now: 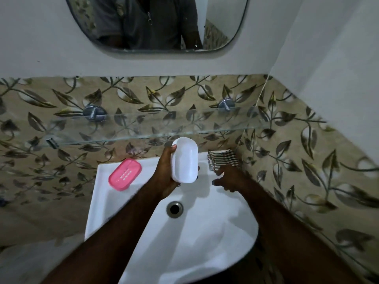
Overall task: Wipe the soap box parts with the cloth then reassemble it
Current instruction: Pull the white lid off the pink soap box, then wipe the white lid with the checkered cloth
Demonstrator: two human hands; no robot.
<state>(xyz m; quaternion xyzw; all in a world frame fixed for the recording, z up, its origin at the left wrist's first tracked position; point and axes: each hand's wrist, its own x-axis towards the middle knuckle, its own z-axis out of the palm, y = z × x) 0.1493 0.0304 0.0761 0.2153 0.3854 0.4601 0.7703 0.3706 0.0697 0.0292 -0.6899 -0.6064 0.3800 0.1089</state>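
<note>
My left hand (165, 177) grips a white oval soap box shell (185, 160) and holds it upright above the back of the white sink (106, 201). A pink slotted soap box tray (125, 174) lies on the sink's back left ledge. A folded striped cloth (223, 159) rests on the sink's back right corner. My right hand (229, 179) hovers just below the cloth with fingers spread, holding nothing and not clearly touching it.
A glass shelf (143, 128) on two metal brackets runs along the leaf-patterned tiled wall just above the sink. The drain (174, 209) sits in the basin's middle. A mirror (155, 23) hangs higher up. The right wall stands close to the sink.
</note>
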